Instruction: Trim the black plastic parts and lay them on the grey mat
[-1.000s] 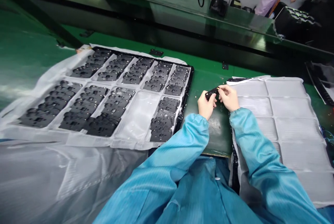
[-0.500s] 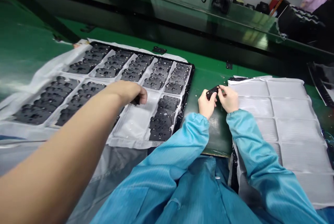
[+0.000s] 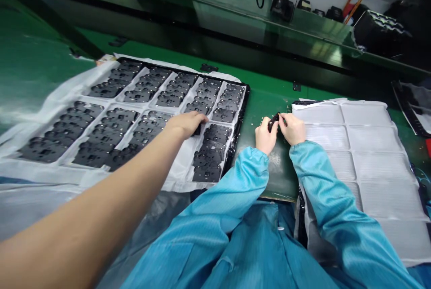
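Just right of a black-edged, white-lined tray (image 3: 245, 105) of two-row compartments, a worker in shiny blue sleeves (image 3: 218, 208) handles a small, narrow black piece (image 3: 274, 122) above a dark green tabletop (image 3: 278, 167). The left hand (image 3: 265, 137) grasps it between thumb and fingers, the piece jutting up past the thumb toward the other hand. The right hand (image 3: 292, 129) bends its fingertips to the upper end of the piece; whether it grips or only touches there, one cannot tell. Inside the tray, flat black plates with cut-outs (image 3: 214, 134) overlap in rows. A co-worker's bare hand (image 3: 186, 123) reaches over the tray's near row, a dark item (image 3: 198, 130) partly hidden beneath its fingers. Well right of the tray, beyond the worker's hands, lies a translucent white compartmented liner (image 3: 372, 138).
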Motion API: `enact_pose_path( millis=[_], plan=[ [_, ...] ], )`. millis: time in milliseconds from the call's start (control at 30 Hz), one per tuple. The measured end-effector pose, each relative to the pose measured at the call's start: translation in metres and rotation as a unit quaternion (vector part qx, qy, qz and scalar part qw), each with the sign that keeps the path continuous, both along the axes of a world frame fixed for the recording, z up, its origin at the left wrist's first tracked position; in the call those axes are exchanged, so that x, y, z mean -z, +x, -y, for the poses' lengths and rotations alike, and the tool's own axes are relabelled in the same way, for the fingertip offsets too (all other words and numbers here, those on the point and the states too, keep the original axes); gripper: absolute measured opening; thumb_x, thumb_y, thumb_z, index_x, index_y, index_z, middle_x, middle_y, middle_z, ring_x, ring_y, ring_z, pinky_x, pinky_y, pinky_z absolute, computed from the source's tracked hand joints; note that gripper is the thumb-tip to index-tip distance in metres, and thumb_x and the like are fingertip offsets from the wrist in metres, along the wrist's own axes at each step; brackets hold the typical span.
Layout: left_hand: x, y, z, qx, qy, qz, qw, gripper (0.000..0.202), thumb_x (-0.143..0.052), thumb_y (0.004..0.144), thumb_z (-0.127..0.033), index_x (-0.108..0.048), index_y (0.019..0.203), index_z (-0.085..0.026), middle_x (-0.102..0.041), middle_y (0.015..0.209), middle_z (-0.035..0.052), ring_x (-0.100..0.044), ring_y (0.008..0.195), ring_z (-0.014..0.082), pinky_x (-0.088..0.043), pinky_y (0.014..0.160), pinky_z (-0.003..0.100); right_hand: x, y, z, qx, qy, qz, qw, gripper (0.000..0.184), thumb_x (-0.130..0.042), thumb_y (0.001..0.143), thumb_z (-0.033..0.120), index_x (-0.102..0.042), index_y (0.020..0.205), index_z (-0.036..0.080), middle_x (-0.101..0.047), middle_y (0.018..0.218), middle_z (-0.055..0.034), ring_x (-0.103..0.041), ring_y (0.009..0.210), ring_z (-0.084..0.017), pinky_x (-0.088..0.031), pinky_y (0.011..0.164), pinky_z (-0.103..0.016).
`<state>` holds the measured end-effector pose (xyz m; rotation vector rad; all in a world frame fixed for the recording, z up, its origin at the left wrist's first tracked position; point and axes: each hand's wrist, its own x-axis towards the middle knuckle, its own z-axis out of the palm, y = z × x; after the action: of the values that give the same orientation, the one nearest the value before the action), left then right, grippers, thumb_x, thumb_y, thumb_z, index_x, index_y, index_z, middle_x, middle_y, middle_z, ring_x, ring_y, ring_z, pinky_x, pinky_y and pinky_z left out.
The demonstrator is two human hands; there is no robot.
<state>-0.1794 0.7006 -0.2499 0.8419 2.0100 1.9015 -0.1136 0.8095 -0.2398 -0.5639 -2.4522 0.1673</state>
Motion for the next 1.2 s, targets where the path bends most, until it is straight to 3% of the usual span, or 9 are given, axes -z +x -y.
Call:
enact_pose_path(
  millis=[167, 400, 667, 967, 1200],
  plan=[
    [0.002, -0.002, 0.001, 0.016, -0.022, -0.028, 0.999, 0.023, -0.056, 0.088, -0.037, -0.046, 0.074, -0.022, -0.058, 0.062, 0.0003, -0.054, 0.053, 0.0151, -0.038, 0.055, 0.023, -0.006, 0.001, 0.002, 0.001, -0.003, 0.009, 1.0, 0.027, -0.041, 0.096, 0.028, -0.066, 0.09, 0.018, -0.065, 0.083, -0.0072, -0.057, 0.069, -0.016, -0.041, 0.065, -0.027],
    [0.0, -0.005, 0.002, 0.014, 0.002, 0.033, 0.999, 0.023, -0.063, 0.083, -0.034, -0.048, 0.072, -0.022, -0.06, 0.063, -0.0001, -0.056, 0.055, 0.0146, -0.039, 0.056, 0.022, -0.011, 0.0, 0.003, 0.002, -0.036, -0.006, 0.999, 0.02, -0.046, 0.091, 0.023, -0.062, 0.08, 0.018, -0.06, 0.078, -0.0052, -0.054, 0.066, -0.015, -0.041, 0.066, -0.026],
    [0.001, -0.004, 0.001, 0.006, -0.007, 0.007, 1.0, 0.022, -0.058, 0.087, -0.034, -0.045, 0.072, -0.022, -0.061, 0.063, 0.0002, -0.058, 0.056, 0.0154, -0.039, 0.056, 0.022, -0.004, -0.001, 0.001, -0.009, -0.037, -0.033, 0.999, 0.02, -0.049, 0.089, 0.023, -0.065, 0.1, 0.017, -0.066, 0.09, -0.007, -0.058, 0.067, -0.015, -0.045, 0.065, -0.026],
    [0.005, -0.005, 0.002, 0.005, -0.006, -0.052, 0.999, 0.021, -0.062, 0.085, -0.032, -0.048, 0.073, -0.023, -0.059, 0.063, 0.0011, -0.057, 0.058, 0.0175, -0.037, 0.059, 0.024, -0.001, 0.0, 0.0, -0.001, -0.04, -0.005, 0.999, 0.028, -0.045, 0.094, 0.031, -0.068, 0.099, 0.017, -0.068, 0.09, -0.0087, -0.059, 0.066, -0.015, -0.043, 0.064, -0.029],
    [0.008, -0.005, 0.003, 0.002, -0.079, -0.18, 0.98, 0.02, -0.049, 0.093, -0.033, -0.046, 0.077, -0.021, -0.058, 0.067, 0.0026, -0.057, 0.062, 0.0177, -0.034, 0.057, 0.025, -0.001, -0.001, 0.0, -0.007, -0.025, -0.015, 1.0, 0.027, -0.045, 0.095, 0.03, -0.068, 0.096, 0.016, -0.068, 0.087, -0.0077, -0.06, 0.066, -0.014, -0.044, 0.066, -0.027]
  ],
)
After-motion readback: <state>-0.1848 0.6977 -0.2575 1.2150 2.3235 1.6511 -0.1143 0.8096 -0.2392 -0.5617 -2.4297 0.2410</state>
